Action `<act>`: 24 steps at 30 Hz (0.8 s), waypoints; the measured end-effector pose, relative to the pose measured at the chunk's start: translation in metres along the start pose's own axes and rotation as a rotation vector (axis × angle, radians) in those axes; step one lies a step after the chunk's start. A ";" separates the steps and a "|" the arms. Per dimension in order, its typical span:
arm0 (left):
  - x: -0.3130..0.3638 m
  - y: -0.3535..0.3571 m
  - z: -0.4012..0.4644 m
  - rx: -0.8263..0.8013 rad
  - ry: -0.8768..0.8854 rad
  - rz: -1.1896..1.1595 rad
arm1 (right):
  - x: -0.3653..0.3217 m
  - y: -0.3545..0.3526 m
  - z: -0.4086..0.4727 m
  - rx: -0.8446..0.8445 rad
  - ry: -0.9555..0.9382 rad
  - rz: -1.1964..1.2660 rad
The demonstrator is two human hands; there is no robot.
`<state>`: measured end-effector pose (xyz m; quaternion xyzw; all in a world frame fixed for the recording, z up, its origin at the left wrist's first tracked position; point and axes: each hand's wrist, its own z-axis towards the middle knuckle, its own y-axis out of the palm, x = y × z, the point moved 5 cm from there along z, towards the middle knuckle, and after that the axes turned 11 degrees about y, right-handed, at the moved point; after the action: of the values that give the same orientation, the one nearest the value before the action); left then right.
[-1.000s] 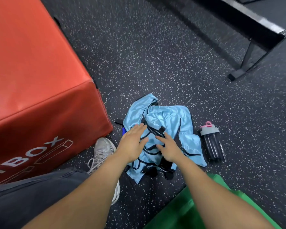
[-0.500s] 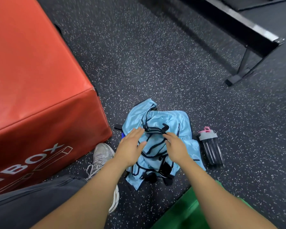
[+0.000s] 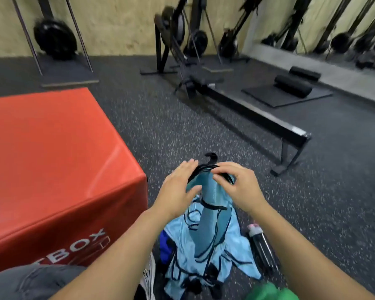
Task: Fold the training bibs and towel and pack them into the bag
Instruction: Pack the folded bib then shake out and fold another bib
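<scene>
Nearest, a green cloth [image 3: 268, 292] shows at the bottom edge, beside a bottle [image 3: 260, 243] lying on the floor [image 3: 312, 202]. Between them the bibs [image 3: 206, 241] sit in a loose blue heap, one strand lifted from it. The right hand [image 3: 238, 187] pinches that bib's black edging at the top; the left hand [image 3: 179, 191] is beside it, fingers straight, flat against the cloth. The mesh looks light, limp, slippery — best held at the trimmed shoulders. A red box [image 3: 52, 159] stands left, a bench [image 3: 258, 120] beyond.
</scene>
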<state>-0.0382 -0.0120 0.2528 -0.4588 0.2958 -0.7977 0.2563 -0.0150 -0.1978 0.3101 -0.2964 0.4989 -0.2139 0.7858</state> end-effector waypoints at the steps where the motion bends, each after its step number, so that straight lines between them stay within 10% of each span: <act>1: 0.011 -0.018 0.007 0.026 0.009 0.006 | -0.020 -0.010 0.004 -0.002 -0.042 0.017; 24: 0.168 -0.485 -0.105 0.528 0.001 0.300 | -0.367 -0.095 0.061 -0.140 -0.415 -0.008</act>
<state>-0.2726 0.2343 0.6509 -0.3271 0.1431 -0.8004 0.4815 -0.1141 -0.0203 0.6363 -0.3898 0.3390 -0.1163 0.8483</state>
